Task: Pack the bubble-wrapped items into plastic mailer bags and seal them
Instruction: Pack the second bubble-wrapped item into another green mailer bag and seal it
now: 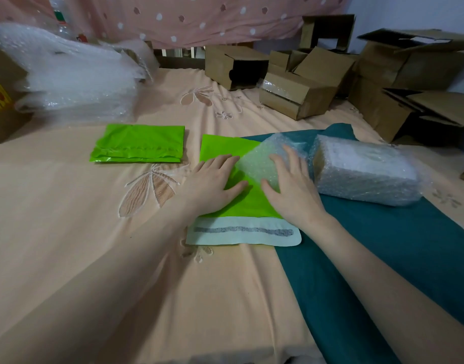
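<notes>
Stock of folded green mailer bags (139,144) lay leftmost, within reach. Left hand (215,179) pressed flat, fingers straight, pinning the working green mailer bag (248,203) (adhesive flap (242,233) toward the person), evidently to steady it. Right hand (291,185) rested fingers spread on loose bubble wrap (259,164). Bubble-wrapped item (364,170) sat rightmost on teal cloth (383,245), not yet bagged.

Both bare forearms reach up from the lower frame toward the middle. The left hand (215,183) lies flat, palm down, fingers straight. The right hand (291,183) beside it is spread, seemingly pressing down too.
</notes>
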